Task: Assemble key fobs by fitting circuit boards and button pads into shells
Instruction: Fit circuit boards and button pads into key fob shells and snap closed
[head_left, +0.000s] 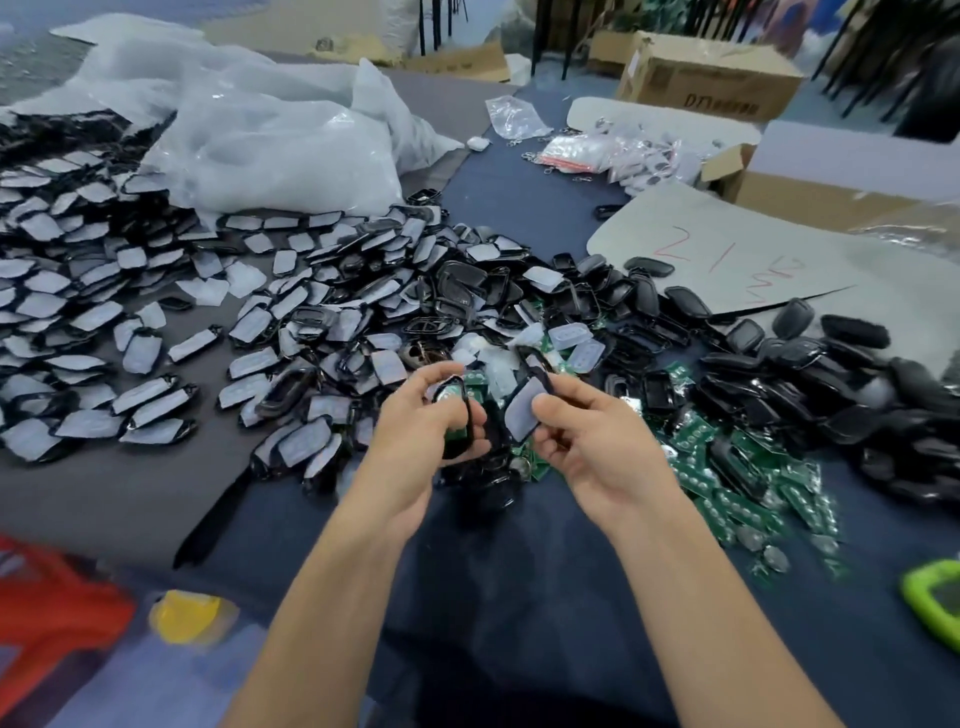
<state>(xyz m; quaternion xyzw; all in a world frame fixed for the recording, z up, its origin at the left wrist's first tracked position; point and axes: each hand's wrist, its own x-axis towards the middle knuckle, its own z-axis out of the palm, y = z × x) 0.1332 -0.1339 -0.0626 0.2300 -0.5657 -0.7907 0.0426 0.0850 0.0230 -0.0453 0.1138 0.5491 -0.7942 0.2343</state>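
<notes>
Fingers (434, 375) of the left hand (410, 441) are curled tight around a black shell (469, 422), and a green circuit board (451, 397) sits inside it. The right hand (592, 452) pinches a second shell (539, 375) between its thumb and fingers, and this one has a pale grey button pad (522, 414) on it. Both hands are up over the dark blue table (519, 571), close together, and the two shells are near each other but not touching. Under and behind the hands lies a heap of loose green boards (727, 467) and see-through pads (571, 338). To the left is a big spread of shells with pads (130, 312) fitted in them, lying on a grey mat (104, 493). To the right is a pile of plain black shells (831, 389). Big clear plastic bags (260, 130) sit at the back left. A grey sheet with red writing (727, 249) and cardboard boxes (711, 73) are at the back right.
</notes>
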